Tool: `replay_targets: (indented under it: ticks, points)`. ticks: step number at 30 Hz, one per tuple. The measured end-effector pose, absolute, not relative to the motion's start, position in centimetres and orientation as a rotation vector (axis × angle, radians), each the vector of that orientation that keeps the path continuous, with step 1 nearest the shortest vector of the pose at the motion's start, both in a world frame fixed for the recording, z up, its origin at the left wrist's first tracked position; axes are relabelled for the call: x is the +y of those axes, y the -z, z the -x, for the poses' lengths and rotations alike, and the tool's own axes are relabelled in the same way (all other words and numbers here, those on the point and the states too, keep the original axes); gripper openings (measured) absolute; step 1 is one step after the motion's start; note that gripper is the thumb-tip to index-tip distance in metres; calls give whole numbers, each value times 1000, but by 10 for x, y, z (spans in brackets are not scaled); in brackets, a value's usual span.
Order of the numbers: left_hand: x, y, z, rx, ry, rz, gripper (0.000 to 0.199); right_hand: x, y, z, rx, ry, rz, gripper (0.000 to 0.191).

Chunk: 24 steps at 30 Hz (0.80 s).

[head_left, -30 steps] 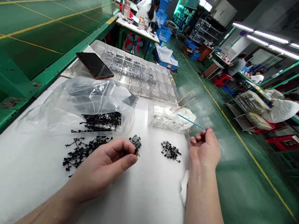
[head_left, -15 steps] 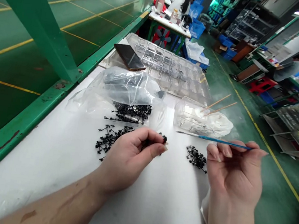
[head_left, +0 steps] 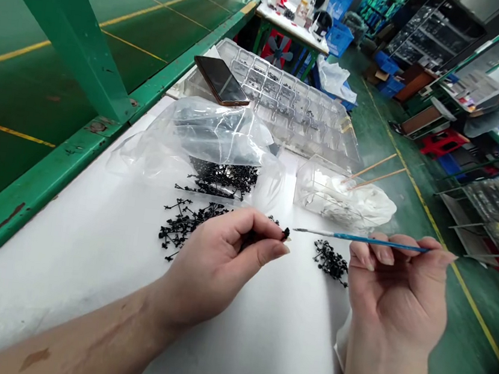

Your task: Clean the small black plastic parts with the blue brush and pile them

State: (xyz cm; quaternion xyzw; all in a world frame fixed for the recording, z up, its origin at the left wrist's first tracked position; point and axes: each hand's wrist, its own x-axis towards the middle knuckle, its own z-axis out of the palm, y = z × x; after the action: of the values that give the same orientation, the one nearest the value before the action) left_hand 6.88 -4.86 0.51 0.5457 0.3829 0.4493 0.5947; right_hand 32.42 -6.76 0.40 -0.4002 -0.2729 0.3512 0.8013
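- white desk [head_left: 76, 263]: loose black plastic runners [head_left: 192, 225] lie across it, just beyond the left hand;
- left hand [head_left: 216, 268]: fingers pinch a tiny black part [head_left: 286, 233] above the desk; it looks light and brittle, best held by its edges;
- right hand [head_left: 395, 296]: fingers close narrowly on a thin blue stick [head_left: 361, 240]

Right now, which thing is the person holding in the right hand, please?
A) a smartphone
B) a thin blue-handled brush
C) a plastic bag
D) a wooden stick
B. The right hand pinches the thin blue-handled brush in its fingertips, and the brush tip points toward the small black part held by the left hand.
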Motion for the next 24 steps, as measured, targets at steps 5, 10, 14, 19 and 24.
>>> replay_targets:
  ticks: [5,10,14,19,24]
  points:
    - [-49,-4,-69,885,-1044,-1275,7,-67,-4,-322,-604,-756,854,32]
    - [-48,-4,-69,884,-1029,-1274,8,-66,-3,-321,-630,-751,864,31]
    - [-48,-3,-69,888,-1029,-1265,8,-66,0,-324,-676,-733,879,28]
    - [-48,-2,-69,870,-1023,-1249,8,-67,0,-326,-677,-736,869,28]
    - [-49,-3,-70,854,-1030,-1226,8,-67,0,-326,-676,-723,876,28]
